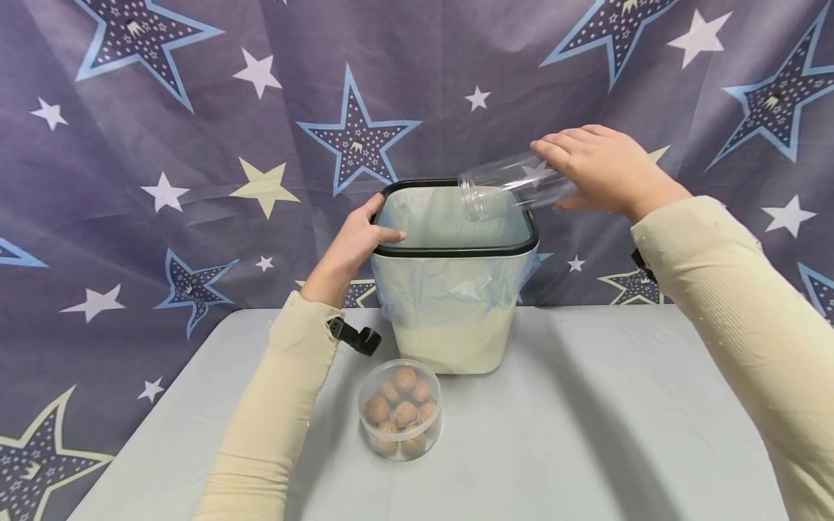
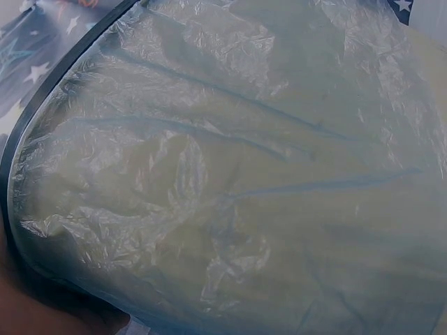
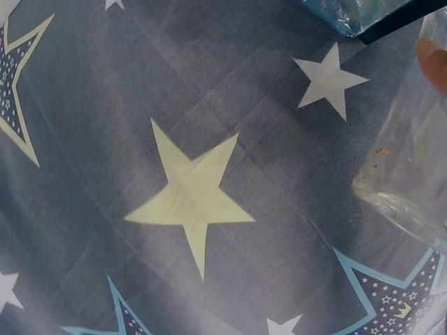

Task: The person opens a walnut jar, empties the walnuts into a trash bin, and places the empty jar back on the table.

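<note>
My right hand (image 1: 602, 166) holds a clear plastic jar (image 1: 504, 189) from above, tipped on its side with its threaded mouth over the trash can (image 1: 449, 347). In the right wrist view a few small brown bits cling inside the jar (image 3: 408, 167) near its base. At the can's left edge, my left hand (image 1: 352, 239) grips the black rim (image 1: 456, 252), thumb over the inner side. A pale blue bag (image 1: 449, 286) lines the can and folds down outside; its wrinkled film (image 2: 230, 174) fills the left wrist view.
In front of the can, a round clear tub (image 1: 433, 430) of walnuts (image 1: 405, 414) stands on the white table (image 1: 508, 470), close to my left forearm. Behind the table hangs a grey-purple curtain (image 1: 436, 87) printed with stars.
</note>
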### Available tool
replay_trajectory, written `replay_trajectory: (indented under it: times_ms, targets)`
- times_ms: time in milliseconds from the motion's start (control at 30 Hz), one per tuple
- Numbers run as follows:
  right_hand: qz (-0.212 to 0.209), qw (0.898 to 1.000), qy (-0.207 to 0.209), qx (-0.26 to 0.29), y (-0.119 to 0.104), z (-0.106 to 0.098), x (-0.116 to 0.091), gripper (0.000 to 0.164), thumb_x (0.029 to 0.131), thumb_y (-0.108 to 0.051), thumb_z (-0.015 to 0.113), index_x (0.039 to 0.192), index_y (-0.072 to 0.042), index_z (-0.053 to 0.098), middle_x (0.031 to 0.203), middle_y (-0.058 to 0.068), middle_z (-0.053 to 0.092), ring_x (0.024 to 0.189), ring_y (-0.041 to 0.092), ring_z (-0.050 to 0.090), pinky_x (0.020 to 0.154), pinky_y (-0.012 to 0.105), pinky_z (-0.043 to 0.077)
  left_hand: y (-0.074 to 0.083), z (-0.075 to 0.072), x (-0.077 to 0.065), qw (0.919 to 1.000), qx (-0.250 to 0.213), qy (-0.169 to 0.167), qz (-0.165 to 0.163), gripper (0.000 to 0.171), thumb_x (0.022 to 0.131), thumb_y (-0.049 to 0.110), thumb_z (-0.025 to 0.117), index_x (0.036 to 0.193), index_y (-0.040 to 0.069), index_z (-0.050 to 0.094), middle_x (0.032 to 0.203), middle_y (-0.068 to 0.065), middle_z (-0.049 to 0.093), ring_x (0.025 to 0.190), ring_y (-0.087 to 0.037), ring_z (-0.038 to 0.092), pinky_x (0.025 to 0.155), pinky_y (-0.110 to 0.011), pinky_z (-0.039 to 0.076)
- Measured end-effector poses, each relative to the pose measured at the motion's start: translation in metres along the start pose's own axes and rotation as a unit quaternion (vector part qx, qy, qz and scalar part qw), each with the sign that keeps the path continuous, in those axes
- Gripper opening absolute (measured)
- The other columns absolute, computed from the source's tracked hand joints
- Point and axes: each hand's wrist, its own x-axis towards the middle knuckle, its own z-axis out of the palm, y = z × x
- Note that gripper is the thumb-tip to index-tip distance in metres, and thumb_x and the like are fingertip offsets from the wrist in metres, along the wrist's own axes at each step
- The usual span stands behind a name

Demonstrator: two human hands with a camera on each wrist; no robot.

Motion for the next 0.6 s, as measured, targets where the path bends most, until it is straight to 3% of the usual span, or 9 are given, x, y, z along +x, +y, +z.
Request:
replay_trajectory:
  times_ms: [167,333,600]
  targets:
    - [-0.009,0.999,0.035,-0.007,-0.0024,0.0035,0.0023,0.082,0.059,-0.014,0.082,0.129,0.008,0.047,0.123,0.024,0.056,0.111,0.040,0.052,0.096,0.050,0.040,0.0001,0.0002,0.0001,1.0000,0.000,0.000,-0.003,0.085,0.082,0.004,0.066,0.151,0.007,0.015,0.158,-0.003,0.013,0.144,-0.014,0.007,0.116,-0.032,0.015]
    - [-0.031,0.999,0.040,-0.019,-0.0043,0.0066,0.0054,0.080,0.059,-0.014,0.082,0.128,0.008,0.048,0.124,0.023,0.056,0.111,0.039,0.052,0.097,0.048,0.039,0.0008,0.0006,0.0005,1.0000,0.000,0.000,-0.002,0.085,0.082,0.003,0.065,0.151,0.007,0.015,0.158,-0.004,0.013,0.144,-0.013,0.007,0.116,-0.030,0.014]
    - [0.043,0.998,0.051,0.003,-0.0095,0.0095,-0.0036,0.081,0.062,-0.016,0.083,0.130,0.008,0.045,0.126,0.025,0.054,0.114,0.040,0.050,0.097,0.051,0.038,0.0011,0.0006,-0.0003,1.0000,-0.001,0.000,-0.007,0.084,0.083,0.004,0.065,0.151,0.007,0.016,0.158,-0.002,0.013,0.144,-0.013,0.006,0.116,-0.030,0.013]
